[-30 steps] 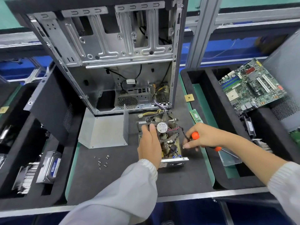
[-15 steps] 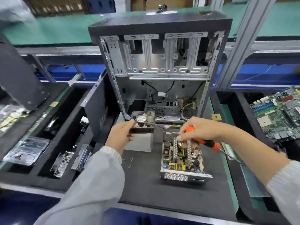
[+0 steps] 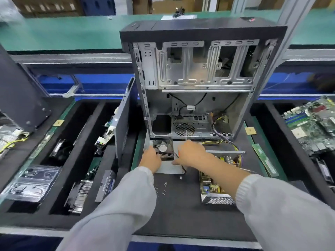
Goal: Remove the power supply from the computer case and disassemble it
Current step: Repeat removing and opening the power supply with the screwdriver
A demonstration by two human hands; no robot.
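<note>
The left hand (image 3: 151, 158) grips a small black fan (image 3: 163, 149), fingers curled round its near left edge. The right hand (image 3: 190, 153) is closed round an orange-handled screwdriver (image 3: 246, 171), of which only a bit of orange and the thin shaft behind the wrist show; its fingertips touch the fan's right side. A thin cable (image 3: 183, 167) hangs from the fan. Under the fan lies a grey metal cover (image 3: 168, 168) on the black mat of the worktop (image 3: 181, 211).

The opened power supply (image 3: 215, 192) lies just right of the grip, partly hidden under the right forearm, near the middle of the worktop, with its circuit board exposed. Its yellow wires (image 3: 223, 142) run back toward the computer case (image 3: 199, 84), which stands open at the far edge. Loose screws (image 3: 161, 189) lie near the left sleeve.

The foam tray (image 3: 59, 201) at the left holds a heatsink (image 3: 79, 196), a drive (image 3: 107, 185) and a plastic blister pack (image 3: 30, 183). The tray at the right (image 3: 272, 124) holds a motherboard (image 3: 313, 127).
</note>
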